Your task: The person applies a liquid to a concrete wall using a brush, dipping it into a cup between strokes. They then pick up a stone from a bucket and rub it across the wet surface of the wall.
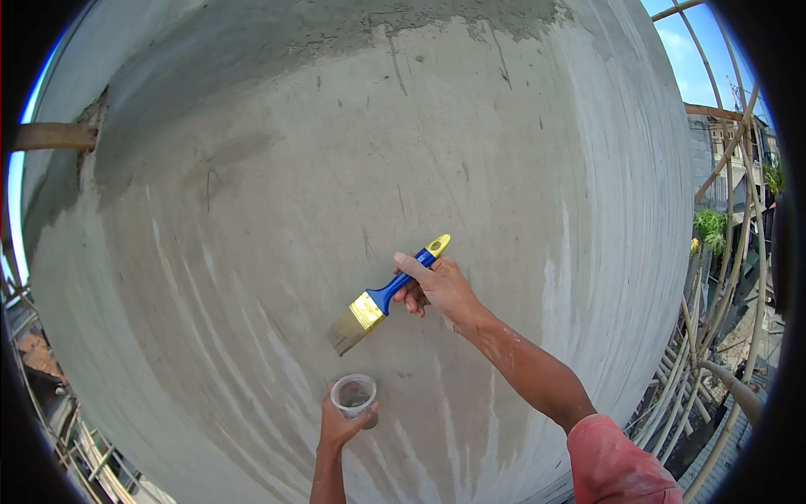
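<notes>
My right hand (438, 287) grips a paintbrush (382, 298) with a blue handle, yellow end and yellow ferrule. Its bristles point down-left and lie against a grey plastered wall (353, 168). Below it, my left hand (340, 427) holds up a small clear plastic cup (354, 395) with a little dark liquid in it. The cup sits just under the brush's bristles, close to the wall. A pink sleeve (609, 462) covers my right upper arm.
The wall is streaked with pale brush marks and has darker wet plaster along its top. Bamboo scaffold poles (714, 353) run along the right edge, with a drop below. A wooden pole (50, 136) juts from the wall at left.
</notes>
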The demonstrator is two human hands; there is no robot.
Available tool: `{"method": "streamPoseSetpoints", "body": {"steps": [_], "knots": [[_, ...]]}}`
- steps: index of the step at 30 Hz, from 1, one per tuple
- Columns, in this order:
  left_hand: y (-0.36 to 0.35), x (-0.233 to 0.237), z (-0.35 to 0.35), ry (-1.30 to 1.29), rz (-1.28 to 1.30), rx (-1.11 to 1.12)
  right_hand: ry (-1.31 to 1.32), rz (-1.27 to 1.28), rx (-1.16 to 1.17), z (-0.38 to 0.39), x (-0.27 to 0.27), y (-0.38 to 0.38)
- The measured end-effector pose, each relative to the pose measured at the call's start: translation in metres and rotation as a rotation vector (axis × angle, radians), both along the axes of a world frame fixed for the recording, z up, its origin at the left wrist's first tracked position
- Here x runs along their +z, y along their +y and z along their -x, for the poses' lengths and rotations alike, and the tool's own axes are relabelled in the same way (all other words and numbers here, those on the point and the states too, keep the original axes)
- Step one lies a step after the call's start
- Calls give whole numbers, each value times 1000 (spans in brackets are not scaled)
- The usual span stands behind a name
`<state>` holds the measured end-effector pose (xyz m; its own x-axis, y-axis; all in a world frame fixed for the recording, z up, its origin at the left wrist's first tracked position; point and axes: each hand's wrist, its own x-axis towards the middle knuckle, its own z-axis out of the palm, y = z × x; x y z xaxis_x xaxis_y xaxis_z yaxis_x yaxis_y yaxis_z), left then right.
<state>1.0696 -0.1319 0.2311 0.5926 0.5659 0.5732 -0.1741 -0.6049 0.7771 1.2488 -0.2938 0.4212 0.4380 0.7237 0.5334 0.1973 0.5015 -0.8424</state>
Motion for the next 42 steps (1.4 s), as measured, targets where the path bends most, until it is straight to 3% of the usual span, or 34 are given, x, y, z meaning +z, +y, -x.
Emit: {"method": "streamPoseSetpoints", "body": {"steps": [3,11,13,16,21,23,24,26,27,30,31,32,34,37,39,42], "knots": [[-2,3,-3,-23,1,10,139,-238,-38,-15,50,-14],[-3,0,-3,-39,-18,13,-36,-884,-199,-51,241,-16],[-8,6,0,-42,-4,25,61,-894,-14,-68,296,-2],[-8,6,0,-20,-35,54,-66,-955,-79,-109,334,7],[-2,0,-2,-29,-27,44,-102,-1202,-528,-233,333,-84],[-2,-1,-2,-32,-16,23,-107,-1106,-905,-219,304,-126],[-5,2,-3,-35,-18,39,-110,-1111,-912,-227,305,-132],[-5,3,-1,-29,-18,59,-598,-1131,-1637,-247,306,-130],[-4,2,-1,-28,-26,53,-626,-825,-1672,-216,299,-124],[-7,2,0,-22,-35,54,-1085,-932,-1572,-162,293,-63],[-8,5,-1,-19,-43,57,-1337,-775,-1746,-129,280,-45],[-8,6,-2,-13,-40,57,-1379,-828,-1563,-112,273,-18],[-6,3,-2,-4,-76,95,-1494,-723,-1486,-56,252,19],[-8,4,-3,-28,-66,84,-1599,-773,-1406,-7,238,50],[-10,4,-4,-20,-60,93,-1780,-863,-1208,1,234,56],[-10,6,-3,-6,-50,103,-1826,-664,-1339,-35,233,14]]}}
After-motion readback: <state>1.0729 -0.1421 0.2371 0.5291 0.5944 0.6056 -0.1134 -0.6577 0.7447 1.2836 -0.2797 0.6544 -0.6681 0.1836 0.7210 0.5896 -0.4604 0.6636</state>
